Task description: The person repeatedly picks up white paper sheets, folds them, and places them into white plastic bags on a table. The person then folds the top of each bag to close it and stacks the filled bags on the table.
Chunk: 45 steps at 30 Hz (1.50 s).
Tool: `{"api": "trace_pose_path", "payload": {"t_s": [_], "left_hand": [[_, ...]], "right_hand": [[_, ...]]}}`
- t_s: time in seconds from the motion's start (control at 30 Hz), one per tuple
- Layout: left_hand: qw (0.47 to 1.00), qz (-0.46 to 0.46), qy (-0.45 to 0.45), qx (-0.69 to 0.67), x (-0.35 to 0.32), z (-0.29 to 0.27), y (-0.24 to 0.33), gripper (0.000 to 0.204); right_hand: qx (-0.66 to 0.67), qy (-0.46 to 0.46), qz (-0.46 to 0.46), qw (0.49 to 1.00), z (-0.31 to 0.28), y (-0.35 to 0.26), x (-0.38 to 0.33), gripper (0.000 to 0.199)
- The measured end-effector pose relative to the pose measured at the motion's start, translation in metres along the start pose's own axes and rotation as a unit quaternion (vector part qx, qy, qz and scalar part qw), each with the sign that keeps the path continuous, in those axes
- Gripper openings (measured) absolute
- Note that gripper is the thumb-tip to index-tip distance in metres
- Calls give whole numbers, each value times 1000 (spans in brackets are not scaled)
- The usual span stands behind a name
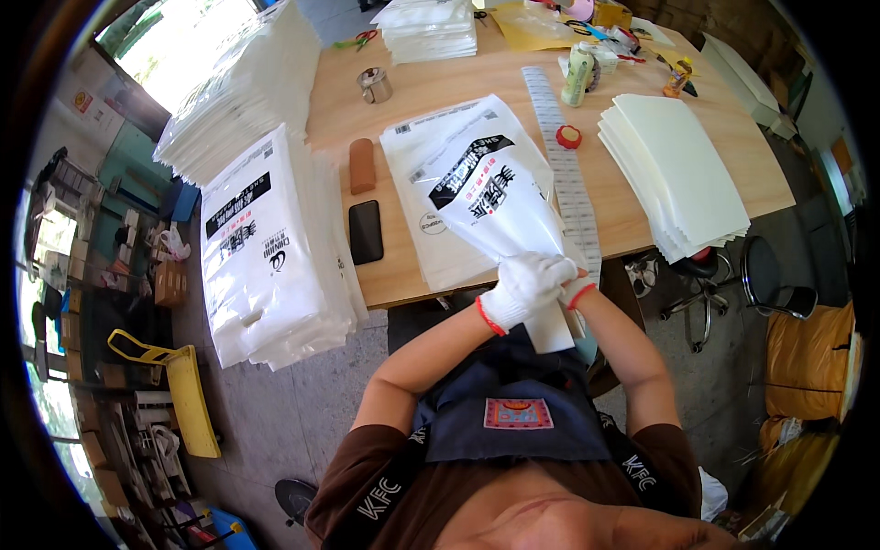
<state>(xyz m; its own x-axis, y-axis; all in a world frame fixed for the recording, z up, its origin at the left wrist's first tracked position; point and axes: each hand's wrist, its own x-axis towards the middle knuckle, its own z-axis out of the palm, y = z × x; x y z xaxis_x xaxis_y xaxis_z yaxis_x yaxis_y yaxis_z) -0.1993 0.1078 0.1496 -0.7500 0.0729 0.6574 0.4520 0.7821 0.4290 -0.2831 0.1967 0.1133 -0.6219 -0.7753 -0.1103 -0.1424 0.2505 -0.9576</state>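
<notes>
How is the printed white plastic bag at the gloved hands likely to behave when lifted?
The plastic bag would probably flop, since its film gathers into creases near the left hand. Its glossy sheen suggests it may slip.

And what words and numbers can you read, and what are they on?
I won't copy words, but printing is on:
Middle white bag: black band, black and red writing.
Left bag stack: black band, dark writing.
Paper strip, wall poster, green container: too small.
Black straps: white letters.
Apron patch: blurred.
</notes>
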Motion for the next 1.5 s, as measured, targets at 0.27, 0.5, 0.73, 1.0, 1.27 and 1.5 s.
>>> {"api": "trace_pose_path", "payload": {"t_s": [0.27,0.5,0.73,1.0,1.27,1.5], "left_hand": [[999,-48,13,-4,-26,-10,-40,11],[998,-32,-49,-12,-102,-1,-19,18],[941,-286,11,181,-208,-43,-36,19],[900,-427,72,-47,-266,-86,60,22],[916,-376,135,-26,-232,-66,31,16],[790,-577,207,16,-299,-46,-44,13]], "right_hand": [[-401,97,-190,891,37,54,-1,31],[-504,325,-220,769,40,16,-83,29],[-504,95,97,853,4,85,-97,24],[-543,-217,103,804,16,40,-183,24],[-495,-47,42,867,13,56,-146,35],[-299,-75,79,948,9,58,-124,28]]}}
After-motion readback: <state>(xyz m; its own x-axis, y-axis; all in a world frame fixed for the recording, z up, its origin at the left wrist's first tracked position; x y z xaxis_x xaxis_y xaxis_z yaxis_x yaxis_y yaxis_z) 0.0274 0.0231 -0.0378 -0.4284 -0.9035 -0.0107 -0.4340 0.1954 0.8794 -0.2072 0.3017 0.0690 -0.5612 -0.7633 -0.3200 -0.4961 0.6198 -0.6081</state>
